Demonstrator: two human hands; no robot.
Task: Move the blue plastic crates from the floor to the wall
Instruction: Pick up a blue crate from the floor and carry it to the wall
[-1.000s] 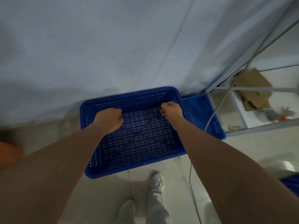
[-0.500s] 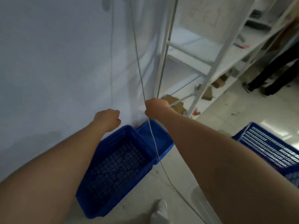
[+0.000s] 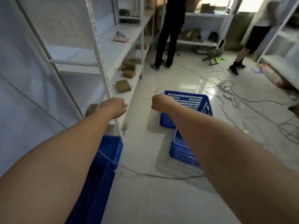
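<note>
Our fingers were curled in tight, making two fists, and they held nothing. Our left hand [image 3: 115, 107] was up in front of the white metal shelf post [image 3: 100, 62], which had a row of little holes down it. Our right hand [image 3: 159, 102] was up over the far blue crate [image 3: 189, 101]. Both bare arms reached out long and straight.

Under our left arm, blue crates [image 3: 103, 159] sat on the floor next to the pale wall [image 3: 19, 94]. They were hard plastic with smooth sides. A thin grey cord [image 3: 145, 174] ran over their edge and across the floor.

Two more crates sat out in the open, well apart from the wall. The far blue crate was a box shape with rows of small slots in its sides. The near blue crate [image 3: 181, 151] was touching it, and our right arm hid part of it.

The floor [image 3: 145, 199] was shiny white tile. Little brown cardboard boxes [image 3: 123, 86] sat on the low white shelf. More cords [image 3: 226, 92] lay tangled on the floor farther off. Two other people [image 3: 169, 38] stood by the back shelves.
</note>
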